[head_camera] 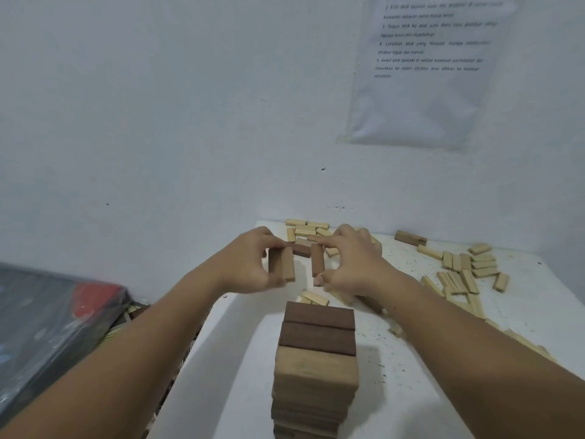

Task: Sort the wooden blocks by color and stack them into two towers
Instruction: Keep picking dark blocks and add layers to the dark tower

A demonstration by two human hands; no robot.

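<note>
Single wide head-worn view, looking forward and down, close over the tower (316,353), facing across the bench (405,400) to the wall (158,122) filling the upper half.

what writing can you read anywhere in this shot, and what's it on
All of it is on the paper sheet taped to the wall, in numbered lines:
"Susun blok ke atas", rest of the line blurred
"struktur tegak dan kemas"
"Ambil blok berbaki di", rest blurred
The other lines are too blurred to read.

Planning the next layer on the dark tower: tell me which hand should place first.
Left, probably: the left hand grips two brown blocks, the right hand pinches just one brown block; both hover beyond the dark tower.
</note>
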